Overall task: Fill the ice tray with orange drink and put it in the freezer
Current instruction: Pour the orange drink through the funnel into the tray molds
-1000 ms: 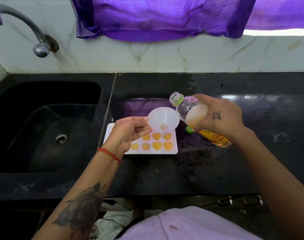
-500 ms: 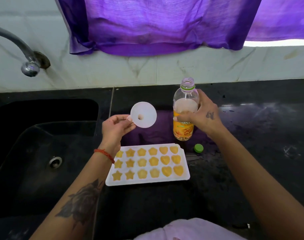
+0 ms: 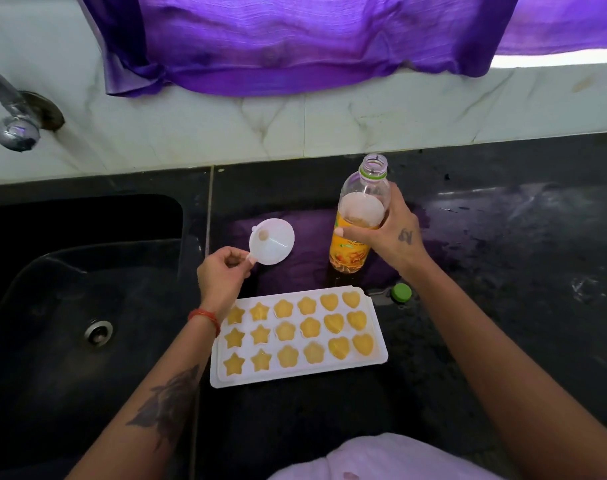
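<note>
Filling looks done, by my reading: every pocket in the ice tray (image 3: 298,337) shows orange — stars nearest your left wrist, flowers in the middle, hearts toward your right forearm. I can't see an empty one, though your left wrist covers the corner of the tray, so check that spot. The tray lies flat on the tabletop (image 3: 502,271), between your two forearms and nearer your body than either hand.

What's left, as I judge it: put down what you hold, cap the bottle, carry the tray level to the freezer. No freezer is in view.

Your right hand (image 3: 395,233) is wrapped round the bottle (image 3: 359,220), which stands upright, uncapped, orange drink reaching to its shoulder. Your left hand (image 3: 222,275) pinches the small tab of the white funnel (image 3: 272,240), held tilted just beyond your fingertips and off the tray. The green cap (image 3: 401,292) sits on the tabletop just under your right wrist, beside the tray's far corner.

Surface and room: black stone tabletop, glossy, with smears. Dark sink (image 3: 87,289) outboard of your left arm; tap (image 3: 14,126) on the marble wall beyond it. Purple curtain (image 3: 312,39) hangs over the wall beyond both hands.
</note>
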Tool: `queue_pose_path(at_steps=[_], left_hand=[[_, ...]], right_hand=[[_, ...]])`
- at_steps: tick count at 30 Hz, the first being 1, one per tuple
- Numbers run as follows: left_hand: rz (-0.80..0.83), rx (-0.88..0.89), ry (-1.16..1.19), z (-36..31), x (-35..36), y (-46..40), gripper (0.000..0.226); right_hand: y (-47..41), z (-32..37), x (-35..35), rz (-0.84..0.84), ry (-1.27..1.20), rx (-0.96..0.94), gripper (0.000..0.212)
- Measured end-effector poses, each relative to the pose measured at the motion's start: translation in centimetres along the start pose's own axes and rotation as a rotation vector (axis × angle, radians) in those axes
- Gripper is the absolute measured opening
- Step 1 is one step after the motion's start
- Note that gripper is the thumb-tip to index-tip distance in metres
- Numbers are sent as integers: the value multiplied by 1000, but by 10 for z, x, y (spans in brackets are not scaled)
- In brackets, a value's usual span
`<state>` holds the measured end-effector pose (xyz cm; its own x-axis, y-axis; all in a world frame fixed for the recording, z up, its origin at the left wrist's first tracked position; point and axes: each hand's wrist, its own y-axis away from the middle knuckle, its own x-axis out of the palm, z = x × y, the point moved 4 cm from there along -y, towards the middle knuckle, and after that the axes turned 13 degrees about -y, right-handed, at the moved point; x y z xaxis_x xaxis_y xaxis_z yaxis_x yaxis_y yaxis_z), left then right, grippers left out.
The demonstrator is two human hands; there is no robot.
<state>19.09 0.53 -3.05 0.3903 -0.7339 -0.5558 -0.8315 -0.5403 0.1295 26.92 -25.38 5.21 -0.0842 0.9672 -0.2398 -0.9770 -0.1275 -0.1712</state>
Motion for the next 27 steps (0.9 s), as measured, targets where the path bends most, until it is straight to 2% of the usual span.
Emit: queue_pose_path(at_steps=[2,6,8,10,12,14,16,18,21,24,27], left_hand=[[2,29,-118,-3,-2,1,13],[-91,170,-404,-27,-5,8,49],[-148,299,-418,-49,-5,17,54],[-151,424,-395,-75,0,27,55],[-60,527,-323,-100,14,36,60],[93,593,-242,-122,33,43,73],[220,600,-175,-138,52,47,92],[265,593,-120,-150,68,47,105],[280,593,-37,-159,84,45,104],[244,611,0,-158,87,41,90],[268,632,25,-154,88,36,88]], right_hand=[[-1,-2,-1,18,-12,26,81],[-5,-6,-7,113,-17,120,79],[-4,-7,-15,152,-29,200,84],[2,-8,-29,113,40,245,89],[14,-10,-45,20,219,198,85],[32,-19,-50,22,412,140,77],[52,-40,-43,158,548,172,74],[67,-64,-33,342,681,211,70],[80,-83,-28,483,809,222,55],[81,-81,-29,415,862,128,49],[73,-66,-33,396,862,123,43]])
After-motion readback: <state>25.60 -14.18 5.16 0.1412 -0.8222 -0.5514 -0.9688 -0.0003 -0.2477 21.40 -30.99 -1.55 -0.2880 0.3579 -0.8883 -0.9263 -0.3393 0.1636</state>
